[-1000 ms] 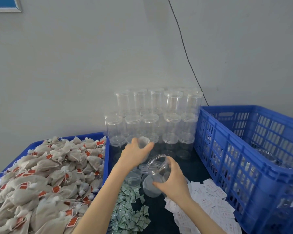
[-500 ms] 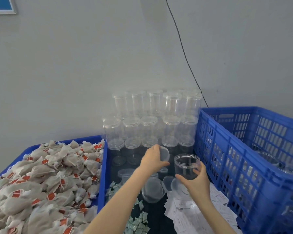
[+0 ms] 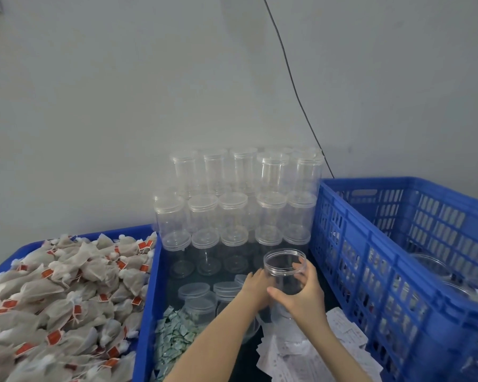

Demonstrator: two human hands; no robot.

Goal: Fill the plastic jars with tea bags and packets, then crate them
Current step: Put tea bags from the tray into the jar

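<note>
An open, lidless clear jar (image 3: 285, 274) stands upright between both hands, just left of the blue crate (image 3: 375, 271). The right hand (image 3: 305, 295) wraps its side, thumb across the front and fingertips up at the rim. The left hand (image 3: 255, 285) lies against the jar's left wall; its fingers are hidden behind the plastic, so it seems to grip, though I cannot be sure. The jar's base is covered by the right hand.

Behind the jar, capped empty jars (image 3: 240, 205) are stacked in tiers against the wall, their clear walls hard to separate. Left of the jar lie loose lids (image 3: 194, 290), and nearer the camera a heap of small green packets (image 3: 174, 337). Below the jar, white paper slips (image 3: 315, 359) spread over the dark surface, partly cut off by the arms.

Inside the crate, clear jars (image 3: 431, 264) show dimly, contents unreadable. Far left of the jar, a blue tray (image 3: 146, 312) holds a pile of tea bags (image 3: 55, 299) with red tags.
</note>
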